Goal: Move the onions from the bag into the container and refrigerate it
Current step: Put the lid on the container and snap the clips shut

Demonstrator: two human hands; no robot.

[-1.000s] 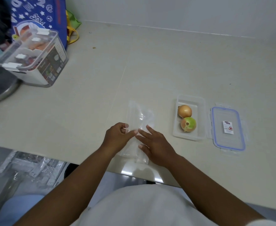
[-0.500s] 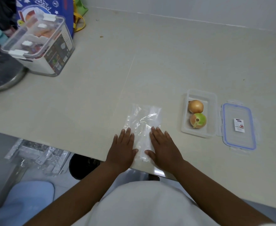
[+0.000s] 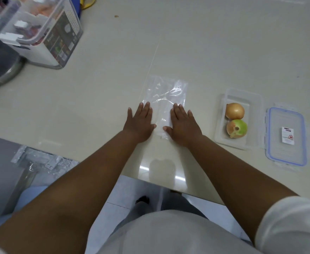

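Observation:
An empty clear plastic bag point(image 3: 166, 96) lies flat on the pale counter point(image 3: 205, 52). My left hand point(image 3: 139, 123) rests palm down on its left edge, fingers together. My right hand point(image 3: 182, 125) presses flat on its right side. Neither hand grips anything. To the right stands a clear rectangular container point(image 3: 255, 99) without its lid. Two onions lie in it: a brown one point(image 3: 234, 110) farther back and a greenish, partly peeled one point(image 3: 237, 128) in front. The container's blue-rimmed lid point(image 3: 286, 136) lies flat on the counter just right of it.
A lidded clear storage box point(image 3: 38, 32) with packets stands at the back left. A round metal pan point(image 3: 2, 66) sits beside it at the left edge. Crumpled clear plastic point(image 3: 40, 160) lies below the counter's front edge on the left.
Both hands went from pinching the bag's near end to lying flat on it, and the bag now lies smoothed out. The view has tilted downward.

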